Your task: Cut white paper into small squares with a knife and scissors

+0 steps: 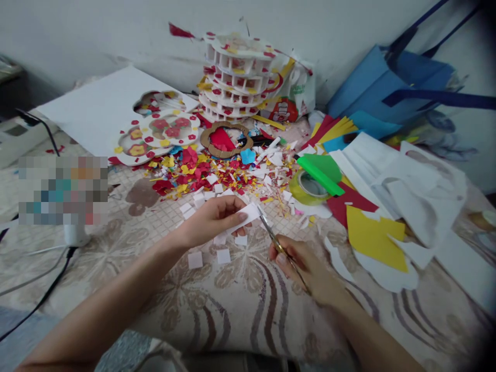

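Observation:
A narrow white paper strip (250,216) is pinched between the thumb and fingers of my left hand (220,216), its free end pointing right. My right hand (294,261) grips a pair of scissors (276,242), whose blades point up and left and meet the strip's right end. Small white paper squares lie on the patterned cloth below and behind my left hand, among them one square (223,256) and another (195,260).
Behind my hands lies a heap of coloured scraps (201,170). Farther back stands a tiered paper lantern (236,77). Clear tape (308,186), a green knife (321,175), yellow paper (374,237) and a blue bag (372,82) are at right; a white lamp base (75,233) at left.

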`<action>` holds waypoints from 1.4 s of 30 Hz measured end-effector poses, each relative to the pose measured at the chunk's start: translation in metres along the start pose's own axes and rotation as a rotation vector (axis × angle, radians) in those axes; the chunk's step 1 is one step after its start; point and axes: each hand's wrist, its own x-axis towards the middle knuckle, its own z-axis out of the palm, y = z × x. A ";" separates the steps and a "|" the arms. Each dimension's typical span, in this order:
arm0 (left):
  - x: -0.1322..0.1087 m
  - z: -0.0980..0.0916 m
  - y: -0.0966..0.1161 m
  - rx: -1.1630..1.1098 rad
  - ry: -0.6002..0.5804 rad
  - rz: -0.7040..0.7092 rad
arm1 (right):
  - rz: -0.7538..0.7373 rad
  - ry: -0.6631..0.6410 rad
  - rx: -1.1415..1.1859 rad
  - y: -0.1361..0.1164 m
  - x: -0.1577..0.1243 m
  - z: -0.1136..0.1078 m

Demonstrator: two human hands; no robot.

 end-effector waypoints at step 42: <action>-0.003 0.021 -0.020 0.344 -0.042 -0.012 | 0.159 0.446 0.501 0.036 0.016 0.021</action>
